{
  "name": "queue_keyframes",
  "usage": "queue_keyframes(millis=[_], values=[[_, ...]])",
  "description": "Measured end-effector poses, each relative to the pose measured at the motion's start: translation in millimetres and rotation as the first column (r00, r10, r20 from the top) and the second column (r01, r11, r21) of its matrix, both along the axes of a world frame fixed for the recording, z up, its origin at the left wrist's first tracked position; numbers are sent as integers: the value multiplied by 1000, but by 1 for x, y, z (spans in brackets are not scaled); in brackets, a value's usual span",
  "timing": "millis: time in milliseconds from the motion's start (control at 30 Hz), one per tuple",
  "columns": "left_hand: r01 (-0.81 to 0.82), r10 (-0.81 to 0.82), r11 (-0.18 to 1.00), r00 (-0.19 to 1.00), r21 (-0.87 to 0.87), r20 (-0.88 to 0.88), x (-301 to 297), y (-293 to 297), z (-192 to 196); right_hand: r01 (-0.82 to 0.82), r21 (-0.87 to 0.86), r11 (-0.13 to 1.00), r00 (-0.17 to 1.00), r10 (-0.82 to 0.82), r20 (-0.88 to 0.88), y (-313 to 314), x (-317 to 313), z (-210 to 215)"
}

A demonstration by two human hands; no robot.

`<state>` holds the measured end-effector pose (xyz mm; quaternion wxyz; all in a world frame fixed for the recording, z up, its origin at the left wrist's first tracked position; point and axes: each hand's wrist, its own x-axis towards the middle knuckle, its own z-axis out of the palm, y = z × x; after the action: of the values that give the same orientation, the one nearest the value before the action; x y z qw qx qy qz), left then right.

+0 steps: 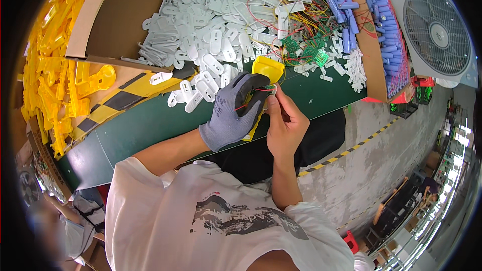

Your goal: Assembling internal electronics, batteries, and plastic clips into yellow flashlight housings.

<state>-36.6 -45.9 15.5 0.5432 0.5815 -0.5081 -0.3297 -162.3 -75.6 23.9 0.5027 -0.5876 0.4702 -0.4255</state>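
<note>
Centre frame, the grey knit-gloved left hand (235, 110) clasps a glossy yellow plastic housing (267, 69) (red wires trailing); the bare right hand (284, 120) pinches its small green circuit board (270, 87), below heaped white plastic pieces (221, 25)

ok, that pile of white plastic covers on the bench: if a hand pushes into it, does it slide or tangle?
The white plastic covers look like flat, thin, rigid mouldings, so they probably slide and fan out rather than roll. They lie loosely overlapped, so a push likely shifts several together. Nearby red and yellow wires could snag the edge pieces.
</note>
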Motion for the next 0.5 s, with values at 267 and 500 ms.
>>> queue_keyframes(millis=[267, 500], values=[[-18, 17, 999, 999, 48, 36, 13, 0, 8, -111, -236, 965, 985, 74, -159, -3, 11, 4], [-98, 98, 995, 986, 3, -134, 3, 4, -7, -310, -331, 891, 926, 205, -317, -16, -1, 30]])
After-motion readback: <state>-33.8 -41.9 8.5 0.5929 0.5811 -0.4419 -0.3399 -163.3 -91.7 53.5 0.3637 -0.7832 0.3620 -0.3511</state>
